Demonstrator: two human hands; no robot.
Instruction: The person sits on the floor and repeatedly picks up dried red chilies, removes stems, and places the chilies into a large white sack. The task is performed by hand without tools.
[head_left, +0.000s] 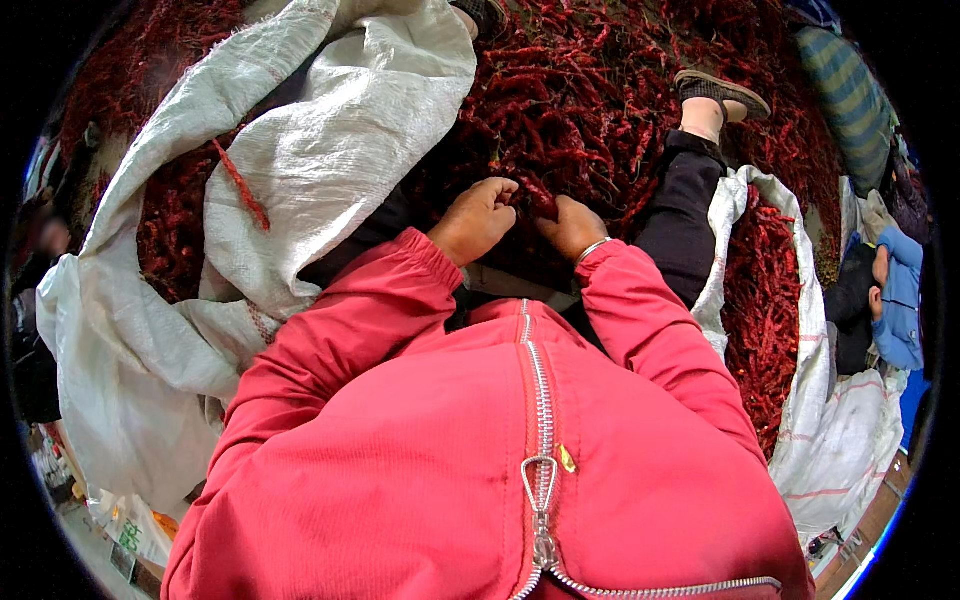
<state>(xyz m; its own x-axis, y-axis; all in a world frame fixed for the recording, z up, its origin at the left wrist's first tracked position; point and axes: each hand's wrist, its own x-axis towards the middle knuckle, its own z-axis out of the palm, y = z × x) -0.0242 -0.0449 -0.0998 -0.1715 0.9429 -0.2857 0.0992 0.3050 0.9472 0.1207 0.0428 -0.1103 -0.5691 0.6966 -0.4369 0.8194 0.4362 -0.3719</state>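
Dried red chili peppers (570, 97) lie in a deep pile between my spread legs. Low over the near edge of this pile, my right hand (576, 229) grips a dark red chili pepper (536, 193) between thumb and fingers, and its tip points away from me. Beside it, a short gap to the left, is my left hand (476, 221) with its fingers curled. Whether anything small sits inside those fingers is hidden. A stem end of a chili (494, 156) shows just beyond my left knuckles.
An open white woven sack (322, 142) with chilies inside stands at my left, one red chili (241, 184) lying on its cloth. Another white sack (806, 322) full of chilies is at my right. Beyond it sits a person in a blue jacket (898, 300), near a striped sack (846, 109).
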